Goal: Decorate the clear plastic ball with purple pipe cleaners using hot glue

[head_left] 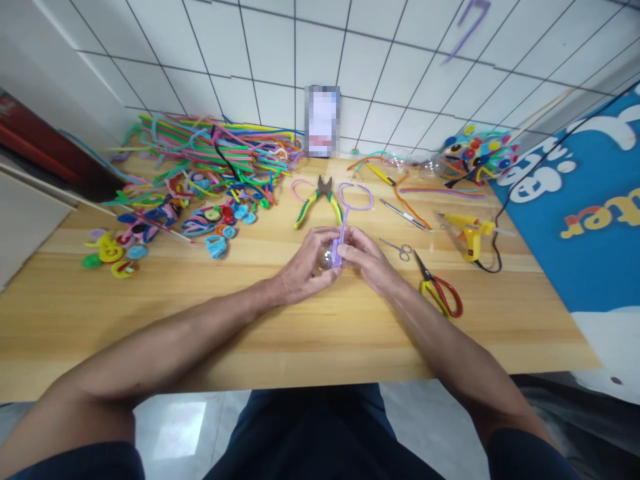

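My left hand [305,263] and my right hand [367,257] meet over the middle of the wooden table [250,333]. Both are closed on a purple pipe cleaner [350,203] whose far end forms a loop lying toward the wall. The lower end wraps round a small clear ball [327,259] that my left fingers cup. My right fingers pinch the purple wire just beside the ball. Part of the ball is hidden by my fingers.
Pliers with yellow-green handles [320,197] lie just beyond my hands. Red-and-yellow scissors [440,290], small silver scissors [400,249] and a yellow glue gun [470,233] lie right. A heap of coloured pipe cleaners [215,153] and coiled pieces [150,230] fill the left. A phone [323,120] leans on the tiled wall.
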Tool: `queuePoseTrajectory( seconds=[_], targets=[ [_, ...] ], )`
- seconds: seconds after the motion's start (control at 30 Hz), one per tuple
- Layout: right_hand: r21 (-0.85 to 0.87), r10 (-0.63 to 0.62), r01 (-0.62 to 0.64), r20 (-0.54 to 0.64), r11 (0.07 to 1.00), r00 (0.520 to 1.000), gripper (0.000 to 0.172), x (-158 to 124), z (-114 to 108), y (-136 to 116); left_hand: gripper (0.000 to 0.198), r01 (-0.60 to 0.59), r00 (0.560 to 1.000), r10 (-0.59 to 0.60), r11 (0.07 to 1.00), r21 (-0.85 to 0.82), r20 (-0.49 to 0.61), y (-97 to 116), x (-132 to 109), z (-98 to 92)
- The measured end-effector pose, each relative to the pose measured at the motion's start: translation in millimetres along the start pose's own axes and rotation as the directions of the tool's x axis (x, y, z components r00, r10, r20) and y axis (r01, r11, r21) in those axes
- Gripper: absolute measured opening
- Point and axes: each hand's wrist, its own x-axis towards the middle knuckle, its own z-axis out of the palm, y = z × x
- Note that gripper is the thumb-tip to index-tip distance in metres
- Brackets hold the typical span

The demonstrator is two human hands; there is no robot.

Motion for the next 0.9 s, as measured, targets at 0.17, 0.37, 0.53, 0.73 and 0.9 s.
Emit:
queuePoseTrajectory(
  seconds=[0.17,0.37,0.53,0.73,0.9],
  targets=[
    [0.030,-0.021,0.021,-0.007,0.999,1.000,0.045,0.9,0.4,2.1,0.054,0.033,0.999,-0.033,0.999,0.010,0.026,2.7,2.0,-1.7],
    [0.000,0.001,-0.001,-0.037,1.000,0.999,0.047,2.2,-2.0,6.3,0.048,0.160,0.987,-0.157,0.979,-0.124,0.038,5.1,2.1,-4.6],
    [0.016,0.015,-0.014,-0.048,1.000,0.999,0.053,3.4,-0.8,10.4,0.052,0.325,0.945,-0.322,0.900,-0.289,0.060,2.8,-0.7,-1.4],
    [-0.084,-0.029,0.025,-0.055,0.996,0.998,0.062,2.8,-5.8,14.1,0.053,0.387,0.907,-0.419,0.802,-0.456,0.033,-2.2,0.3,3.4],
    [-0.377,-0.277,0.221,-0.100,0.900,0.956,0.062,-2.4,-8.9,13.2,0.044,0.401,0.874,-0.485,0.760,-0.512,-0.035,-7.8,8.3,-0.9]
  ],
)
